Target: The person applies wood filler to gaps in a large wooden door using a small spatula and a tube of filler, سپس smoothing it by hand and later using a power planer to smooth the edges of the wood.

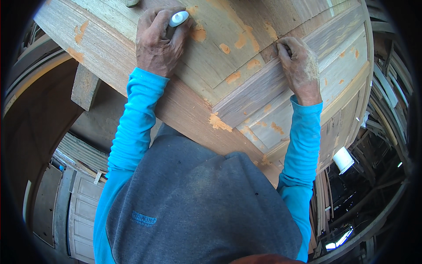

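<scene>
white bottle (179,18) in left hand (159,42), end facing up, long axis foreshortened

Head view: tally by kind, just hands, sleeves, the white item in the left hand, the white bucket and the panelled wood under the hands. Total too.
Bare hands, left hand and right hand: 2
Bright blue fabric sleeves, left and right: 2
Small white nozzle-tipped bottle: 1
White cylindrical bucket: 1
Brown panelled wooden workpiece: 1
Total: 7
</scene>
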`<state>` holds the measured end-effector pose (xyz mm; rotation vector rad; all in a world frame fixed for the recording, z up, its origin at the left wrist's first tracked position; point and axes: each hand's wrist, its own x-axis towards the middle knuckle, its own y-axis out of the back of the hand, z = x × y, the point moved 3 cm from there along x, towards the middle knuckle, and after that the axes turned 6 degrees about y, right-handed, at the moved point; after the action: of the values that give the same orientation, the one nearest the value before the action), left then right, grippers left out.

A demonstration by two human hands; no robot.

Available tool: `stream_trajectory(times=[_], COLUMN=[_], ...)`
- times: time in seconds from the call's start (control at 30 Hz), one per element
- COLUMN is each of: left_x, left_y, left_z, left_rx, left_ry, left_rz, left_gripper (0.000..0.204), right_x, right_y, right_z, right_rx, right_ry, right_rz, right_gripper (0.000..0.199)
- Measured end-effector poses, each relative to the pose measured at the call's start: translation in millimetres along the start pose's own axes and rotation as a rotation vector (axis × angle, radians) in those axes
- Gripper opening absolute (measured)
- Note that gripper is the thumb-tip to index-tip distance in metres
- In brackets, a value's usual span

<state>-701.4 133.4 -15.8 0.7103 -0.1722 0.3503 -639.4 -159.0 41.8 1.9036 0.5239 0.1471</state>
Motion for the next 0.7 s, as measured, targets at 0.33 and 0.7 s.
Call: stream_trajectory(times=[0.33, 0.7], left_x=[-0.3, -1.7], left_y=[0.8, -0.1], left_z=[0.4, -2.9], left_rx=[-0.010, -0.061], left_ry=[0.010, 0.008], left_rz=[-0.017, -0.003], left_gripper=[0.023, 0.024], right_x=[-9.7, -9.0], right_y=[11.8, 4.3], right_z=[1.8, 1.5], right_rx=[-0.021, -0.003], right_ry=[-0.045, -0.010], right_rz=[-0.063, -0.028], right_gripper=[0.013, 0.014])
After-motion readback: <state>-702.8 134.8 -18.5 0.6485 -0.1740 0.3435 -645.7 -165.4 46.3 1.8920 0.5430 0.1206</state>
